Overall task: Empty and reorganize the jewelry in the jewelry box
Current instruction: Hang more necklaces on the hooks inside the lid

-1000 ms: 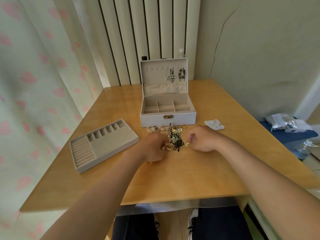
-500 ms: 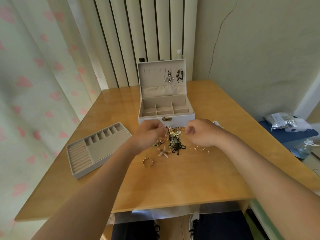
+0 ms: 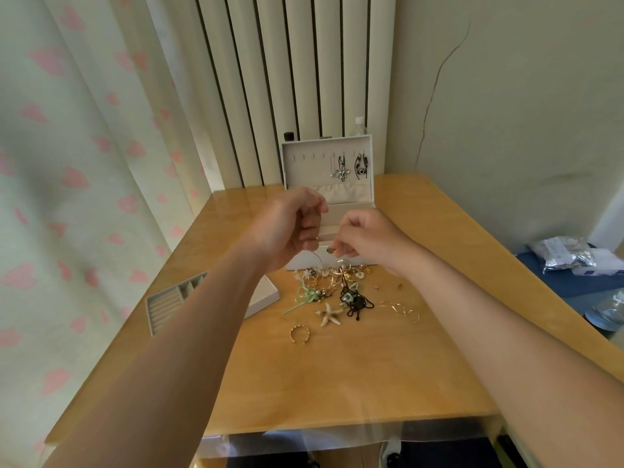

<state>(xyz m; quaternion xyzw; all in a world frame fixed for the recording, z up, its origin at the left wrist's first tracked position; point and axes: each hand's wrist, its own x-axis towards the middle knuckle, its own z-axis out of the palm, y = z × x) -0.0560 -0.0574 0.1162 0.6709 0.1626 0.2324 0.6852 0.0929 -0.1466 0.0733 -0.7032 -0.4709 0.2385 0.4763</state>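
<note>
Both left hand (image 3: 287, 228) and right hand (image 3: 369, 238) fingers pinch a gold hoop (image 3: 317, 257) between them.

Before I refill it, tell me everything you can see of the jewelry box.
The jewelry box is white, open at the table's far side, lid upright. The lid's pale lining carries hooks, two dark-and-silver pieces hanging at right, and a gathered pocket below. The left hand and right hand in front hide most of its base; loose jewelry lies just before its front.
</note>
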